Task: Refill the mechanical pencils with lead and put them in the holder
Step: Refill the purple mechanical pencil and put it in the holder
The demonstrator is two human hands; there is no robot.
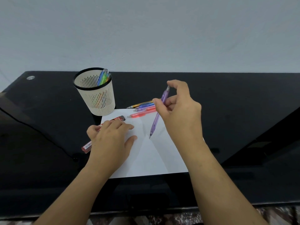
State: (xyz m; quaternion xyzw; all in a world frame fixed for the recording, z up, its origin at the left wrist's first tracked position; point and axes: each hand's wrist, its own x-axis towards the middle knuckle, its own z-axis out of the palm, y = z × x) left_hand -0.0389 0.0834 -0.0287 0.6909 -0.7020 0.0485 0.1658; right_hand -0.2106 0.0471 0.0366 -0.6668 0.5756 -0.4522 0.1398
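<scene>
My right hand [178, 109] grips a purple mechanical pencil [156, 117], tip down on the white sheet of paper [151, 158], with a fingertip on its top cap. My left hand [110, 140] lies palm down with straight fingers on the paper's left edge, over a red lead case [119, 119]. A second red lead case [86, 146] sticks out beside the left hand's wrist. Several pencils, orange, purple and pink [142, 109], lie behind the paper. The cream slotted holder [95, 95] stands at the back left with several coloured pencils inside.
Everything sits on a glossy black desk [227, 111] against a pale wall. A round metal cap [30, 77] marks the desk's far left corner. The desk's front edge runs just below my forearms.
</scene>
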